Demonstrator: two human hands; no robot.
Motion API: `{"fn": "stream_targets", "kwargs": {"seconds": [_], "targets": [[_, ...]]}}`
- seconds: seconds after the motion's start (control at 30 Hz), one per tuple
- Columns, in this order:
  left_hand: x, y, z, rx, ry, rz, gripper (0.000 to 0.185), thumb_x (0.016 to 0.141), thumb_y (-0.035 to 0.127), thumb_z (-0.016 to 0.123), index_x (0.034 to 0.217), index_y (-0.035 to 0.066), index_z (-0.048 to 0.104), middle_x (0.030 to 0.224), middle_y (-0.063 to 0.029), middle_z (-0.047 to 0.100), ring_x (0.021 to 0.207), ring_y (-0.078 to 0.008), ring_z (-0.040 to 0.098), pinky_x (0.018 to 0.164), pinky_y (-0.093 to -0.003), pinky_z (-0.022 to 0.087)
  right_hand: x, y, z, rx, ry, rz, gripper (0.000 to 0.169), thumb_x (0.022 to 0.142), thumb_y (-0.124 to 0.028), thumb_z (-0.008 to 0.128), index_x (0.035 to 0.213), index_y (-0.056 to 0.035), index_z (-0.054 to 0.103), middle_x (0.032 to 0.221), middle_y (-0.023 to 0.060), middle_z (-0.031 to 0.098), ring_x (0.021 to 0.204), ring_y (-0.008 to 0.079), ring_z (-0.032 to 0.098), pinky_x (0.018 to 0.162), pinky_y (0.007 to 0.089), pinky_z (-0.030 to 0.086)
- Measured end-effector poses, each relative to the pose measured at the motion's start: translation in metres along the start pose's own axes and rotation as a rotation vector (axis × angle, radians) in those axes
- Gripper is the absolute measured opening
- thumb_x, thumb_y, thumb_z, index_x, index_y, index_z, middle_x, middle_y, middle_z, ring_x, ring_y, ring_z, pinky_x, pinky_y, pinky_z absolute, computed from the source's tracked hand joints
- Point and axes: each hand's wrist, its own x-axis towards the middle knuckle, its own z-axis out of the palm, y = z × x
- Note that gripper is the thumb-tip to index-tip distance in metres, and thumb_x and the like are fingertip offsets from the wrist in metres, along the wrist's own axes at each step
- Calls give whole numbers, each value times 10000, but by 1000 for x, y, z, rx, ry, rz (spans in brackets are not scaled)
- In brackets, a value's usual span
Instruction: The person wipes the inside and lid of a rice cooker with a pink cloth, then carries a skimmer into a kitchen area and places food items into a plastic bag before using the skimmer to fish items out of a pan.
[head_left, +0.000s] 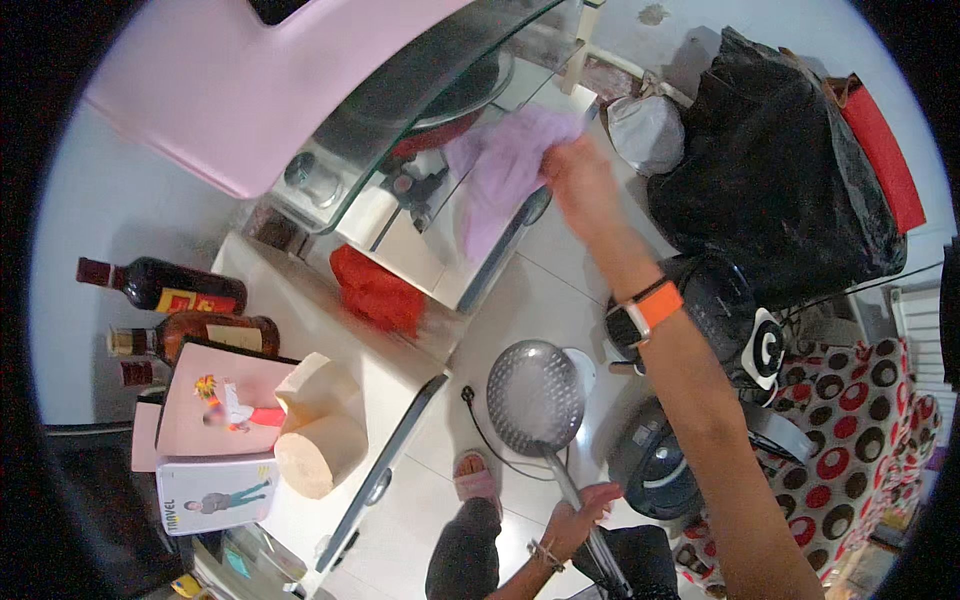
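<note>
My right hand (570, 169), with an orange-strapped smartwatch at the wrist, grips one end of a lilac cloth (499, 161). Blurred, the cloth hangs over a white shelf unit, close to the glass top's edge. Lower in view, my left hand (579, 517) holds the handle of a metal perforated skimmer (535, 397). Its round head points away from me, above the tiled floor.
Glass bottles (187, 289), illustrated boxes (221, 401) and cream rolls (322, 457) stand on a white cabinet at left. A red bag (375, 292) sits between units. Black appliances (652, 457), a black bag (772, 172) and dotted fabric (832, 450) lie right.
</note>
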Motion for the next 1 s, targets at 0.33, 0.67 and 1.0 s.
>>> {"fn": "stream_targets", "kwargs": {"seconds": [0.33, 0.67, 1.0], "targets": [[26, 3, 7, 21, -29, -92, 377, 817, 144, 441, 1159, 14, 531, 1049, -66, 623, 874, -88, 528, 734, -224, 388, 22, -13, 105, -1468, -841, -1035, 198, 697, -108, 539, 867, -58, 627, 820, 182, 617, 844, 328, 602, 729, 430, 486], [32, -4, 9, -46, 10, -77, 355, 847, 153, 400, 1140, 11, 541, 1083, -89, 610, 1013, -127, 524, 825, -249, 372, 32, -22, 92, -1298, -142, -277, 666, 634, -294, 702, 1163, -54, 376, 1005, 249, 528, 925, 405, 545, 767, 449, 471], [25, -15, 8, -64, -17, 5, 420, 743, 89, 432, 1140, 7, 543, 1128, -82, 591, 1044, -142, 537, 778, -232, 414, 55, -26, 53, -1368, -82, -202, 363, 612, -289, 692, 849, -30, 599, 792, 134, 611, 713, 313, 586, 621, 391, 467]]}}
